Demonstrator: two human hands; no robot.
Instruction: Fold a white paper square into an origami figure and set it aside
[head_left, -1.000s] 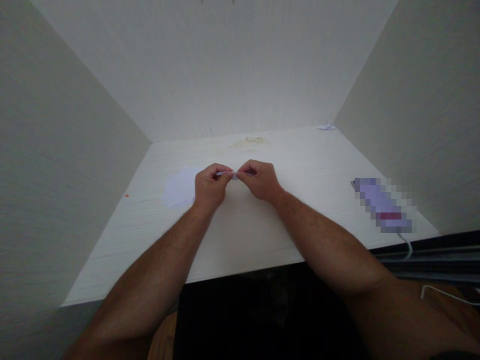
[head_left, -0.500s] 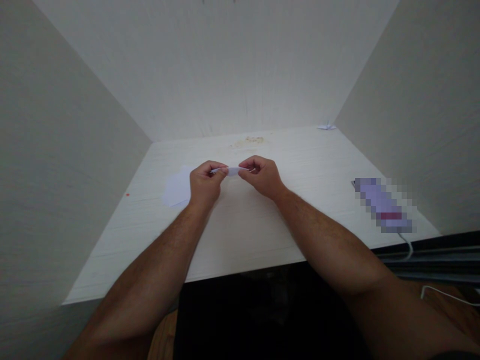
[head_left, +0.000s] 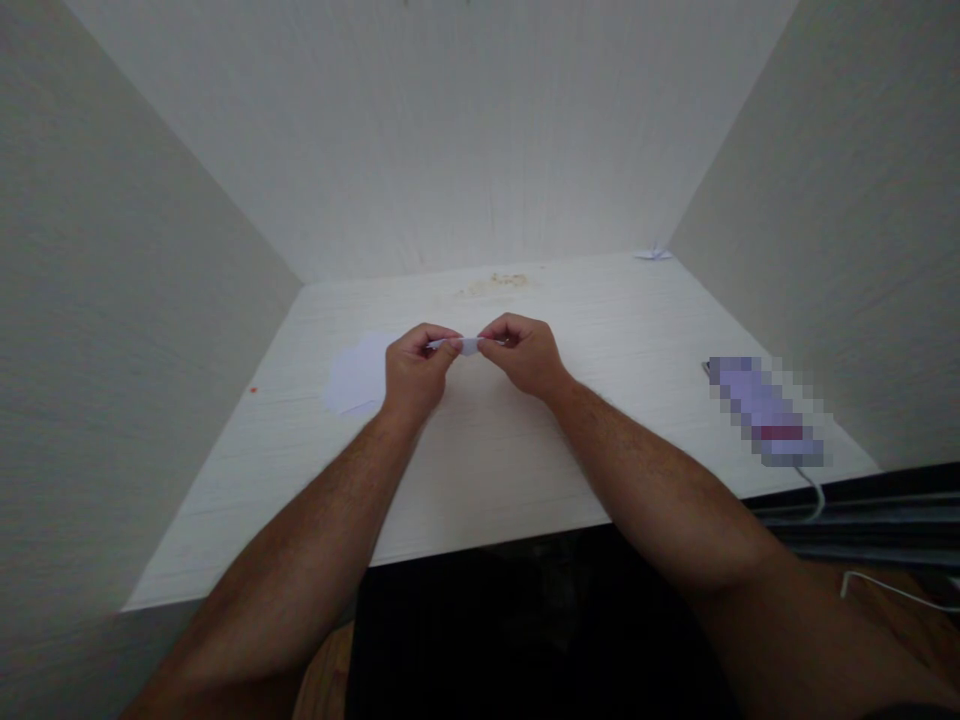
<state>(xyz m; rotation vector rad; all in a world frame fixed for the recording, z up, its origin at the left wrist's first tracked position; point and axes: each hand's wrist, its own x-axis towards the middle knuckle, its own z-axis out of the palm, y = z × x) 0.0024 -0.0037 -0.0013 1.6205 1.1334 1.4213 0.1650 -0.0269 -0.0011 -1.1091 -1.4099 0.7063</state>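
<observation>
A small folded piece of white paper (head_left: 469, 346) is held up between my two hands over the middle of the white table (head_left: 495, 450). My left hand (head_left: 420, 368) pinches its left end between thumb and fingers. On the other end, my right hand (head_left: 529, 352) has the same kind of pinch. Only a short stretch of the paper shows between the fingertips; most of it is covered by my fingers. Beside my left hand, and partly behind it, lie loose white paper sheets (head_left: 352, 375) on the table.
A blurred-out phone-like device (head_left: 769, 410) with a cable (head_left: 814, 492) lies near the right edge. A folded white paper piece (head_left: 654, 254) sits in the back right corner. Brownish stains (head_left: 506, 282) mark the table's back. Walls (head_left: 480, 150) enclose the table on three sides.
My left hand has shifted slightly right, closer to my right hand. Less of the paper shows between the fingertips now. My right hand is almost where it was.
</observation>
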